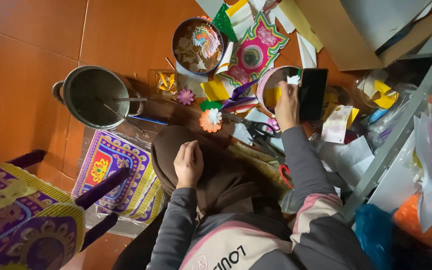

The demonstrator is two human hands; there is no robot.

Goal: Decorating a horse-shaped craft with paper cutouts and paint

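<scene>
The right hand (287,106) reaches forward over the rim of a round pink tin (272,90) holding yellow paper, just beside a black phone (312,93). The left hand (188,163) rests loosely curled on brown cloth (216,170) in the lap. Nearby on the orange tiled floor (31,60) lie black-handled scissors (262,129), an orange paper flower (211,120) and a grey metal pot (95,96).

Head camera, steep downward look, close overhead.
</scene>
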